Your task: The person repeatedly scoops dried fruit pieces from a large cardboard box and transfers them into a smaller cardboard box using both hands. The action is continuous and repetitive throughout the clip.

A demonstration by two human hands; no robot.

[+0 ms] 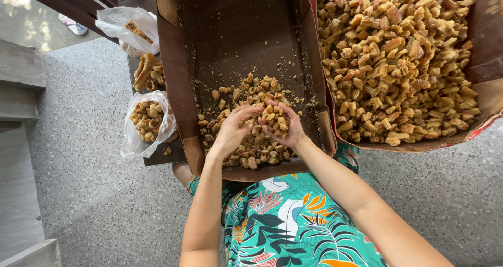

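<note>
A speckled grey terrazzo floor [89, 193] fills the lower part of the view, with pale stone steps [21, 89] at the left edge. On the right sits a large brown cardboard box [484, 97] heaped nearly full with golden-brown fried snack chunks [398, 63]. Just beside it, touching along one wall, lies a second brown cardboard box [178, 84], mostly bare dark board scattered with crumbs; its remaining pile of the same crunchy brown pieces [251, 146] is gathered at the near end, close to the person's lap. A green dress with a leaf and flower print [293, 220] covers the lap beneath the box's near edge.

Left of the emptier box, a dark low board [162, 154] carries three clear plastic bags: one open bag partly filled with pieces [149, 121], a tied bag of pieces [148, 72] behind it, and a third bag [128, 26] farthest off, near a pale sandal [73, 25] by the dark wooden railing.

Both hands are inside the emptier box, over the pile. The left hand [230, 131] is cupped, fingers curled down into the pieces. The right hand [287, 128] is cupped palm-up, holding a small mound of pieces [275, 119], its fingertips meeting the left hand's. The box walls rise on either side of the forearms.
</note>
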